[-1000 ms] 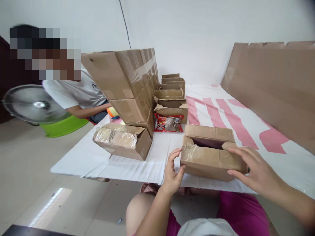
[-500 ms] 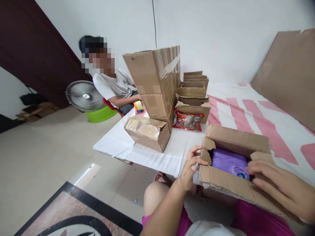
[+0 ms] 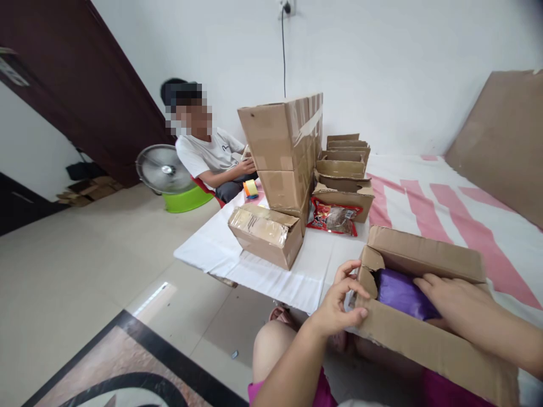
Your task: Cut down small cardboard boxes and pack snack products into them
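At the table, an open box is held by the left hand, its purple package handled by the right hand, grip unclear, steadiness seemingly needed next.

Passable over bare cloth from the near edge of the table, between the taped box and the open box, inward as far as the red packet. Blocked beyond that by the row of open cartons. Walled off behind the taped box by the tall stack of boxes. Open at the near left corner. Roomy across the striped cloth, right of the cartons, up to the cardboard sheet. Enterable from above into the open box, but crowded by the right hand over the purple bundle and, at the left end, by the left hand and a bent flap.
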A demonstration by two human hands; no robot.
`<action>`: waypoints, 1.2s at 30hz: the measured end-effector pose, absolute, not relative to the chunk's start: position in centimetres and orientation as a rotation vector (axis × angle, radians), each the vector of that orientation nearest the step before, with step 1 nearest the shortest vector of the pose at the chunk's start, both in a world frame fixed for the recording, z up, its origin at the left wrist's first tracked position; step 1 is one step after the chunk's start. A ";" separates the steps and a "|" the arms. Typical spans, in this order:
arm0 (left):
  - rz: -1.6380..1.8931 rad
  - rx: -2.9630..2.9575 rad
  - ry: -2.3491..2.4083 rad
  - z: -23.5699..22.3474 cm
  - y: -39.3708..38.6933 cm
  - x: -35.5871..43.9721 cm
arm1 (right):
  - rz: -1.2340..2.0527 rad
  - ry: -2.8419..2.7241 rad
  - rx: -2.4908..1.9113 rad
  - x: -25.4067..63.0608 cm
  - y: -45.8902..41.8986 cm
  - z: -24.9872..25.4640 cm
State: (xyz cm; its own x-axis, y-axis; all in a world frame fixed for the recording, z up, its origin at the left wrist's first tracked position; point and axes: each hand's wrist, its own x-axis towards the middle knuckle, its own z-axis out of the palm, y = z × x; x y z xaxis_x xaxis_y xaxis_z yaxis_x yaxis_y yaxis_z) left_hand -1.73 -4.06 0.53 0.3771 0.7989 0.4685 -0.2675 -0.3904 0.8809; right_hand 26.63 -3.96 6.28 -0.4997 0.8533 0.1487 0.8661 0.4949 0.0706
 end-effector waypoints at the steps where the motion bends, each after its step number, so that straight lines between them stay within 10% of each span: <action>1: 1.252 1.564 0.486 0.5 -4.1 -1.7 | -0.216 -2.669 -1.567 26.5 -3.9 6.4; 36: 1.177 1.598 0.566 -2.0 -1.5 -1.9 | -0.362 -2.296 -1.031 26.4 -7.2 13.9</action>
State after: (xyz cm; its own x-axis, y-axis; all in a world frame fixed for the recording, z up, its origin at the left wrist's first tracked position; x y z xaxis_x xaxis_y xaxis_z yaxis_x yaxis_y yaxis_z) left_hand -1.90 -1.53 -2.03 0.4098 0.8154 0.4089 -0.1895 -0.3624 0.9126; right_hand 26.41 -7.20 13.85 -0.5259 0.5882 0.6144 0.7488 0.6628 0.0063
